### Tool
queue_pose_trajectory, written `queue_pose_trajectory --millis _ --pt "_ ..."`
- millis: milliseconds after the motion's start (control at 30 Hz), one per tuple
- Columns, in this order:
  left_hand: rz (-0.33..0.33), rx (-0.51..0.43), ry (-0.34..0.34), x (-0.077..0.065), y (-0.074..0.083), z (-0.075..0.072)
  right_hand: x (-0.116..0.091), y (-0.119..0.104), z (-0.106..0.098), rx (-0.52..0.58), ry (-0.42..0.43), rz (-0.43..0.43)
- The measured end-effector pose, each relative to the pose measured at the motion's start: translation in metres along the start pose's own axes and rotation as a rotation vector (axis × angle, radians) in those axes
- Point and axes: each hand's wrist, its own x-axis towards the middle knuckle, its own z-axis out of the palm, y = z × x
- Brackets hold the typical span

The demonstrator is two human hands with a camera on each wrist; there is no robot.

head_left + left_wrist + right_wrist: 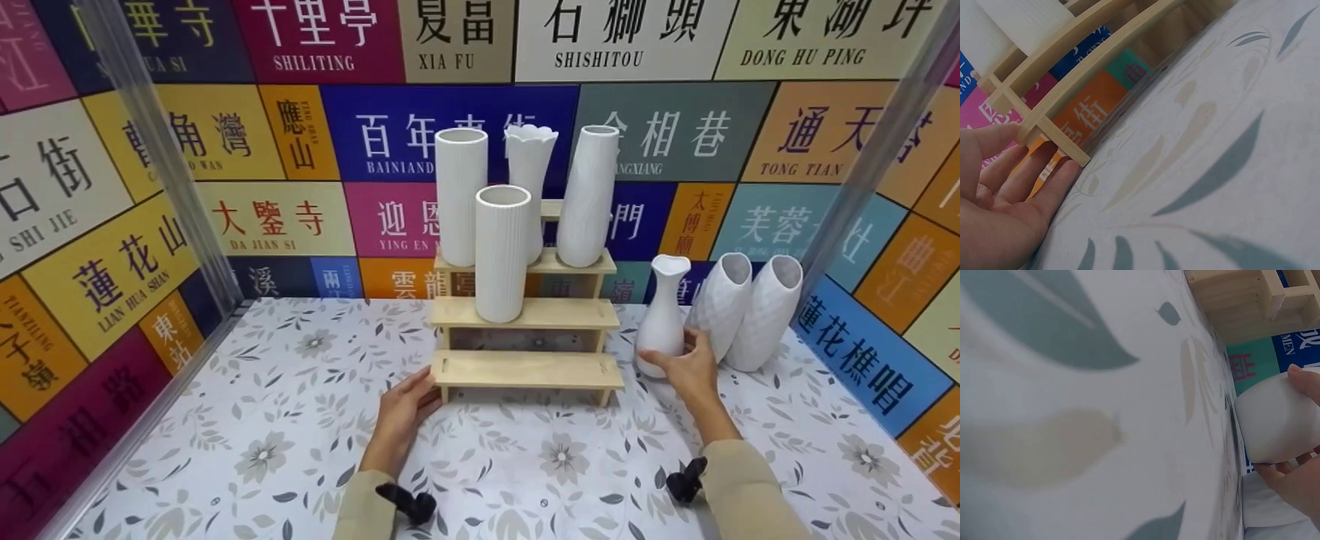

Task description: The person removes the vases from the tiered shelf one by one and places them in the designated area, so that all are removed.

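A white bud vase (663, 311) with a slim neck and wavy rim stands on the table right of the wooden tiered stand (529, 371). My right hand (691, 367) grips its rounded lower body, thumb on the near side; the right wrist view shows the vase body (1275, 419) between thumb and fingers. My left hand (405, 411) touches the left end of the lowest shelf. In the left wrist view, my left hand (1008, 208) has its thumb near the shelf corner and fingertips by the leg (1067, 143).
A white ribbed cylinder vase (502, 255) stands on the stand's middle step. Above it are a smooth cylinder vase (460, 199), a scalloped vase (531, 161) and a tapered vase (590, 199). Two diamond-textured vases (766, 315) stand at right. Sign-covered walls (292, 217) enclose the floral table (300, 420).
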Motion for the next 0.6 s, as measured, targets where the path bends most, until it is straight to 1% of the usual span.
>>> queue_pose_trajectory --millis 300,467,600 --pt "0.008 -0.016 -0.007 -0.001 -0.001 0.002 0.000 0.002 -0.005 0.045 -0.027 0.020" --pt "0.005 -0.025 -0.006 -0.001 0.000 0.002 -0.003 0.001 -0.010 0.082 -0.092 0.027" --pt "-0.004 -0.030 0.002 -0.001 0.000 0.001 -0.005 -0.001 -0.011 0.068 -0.119 0.042"
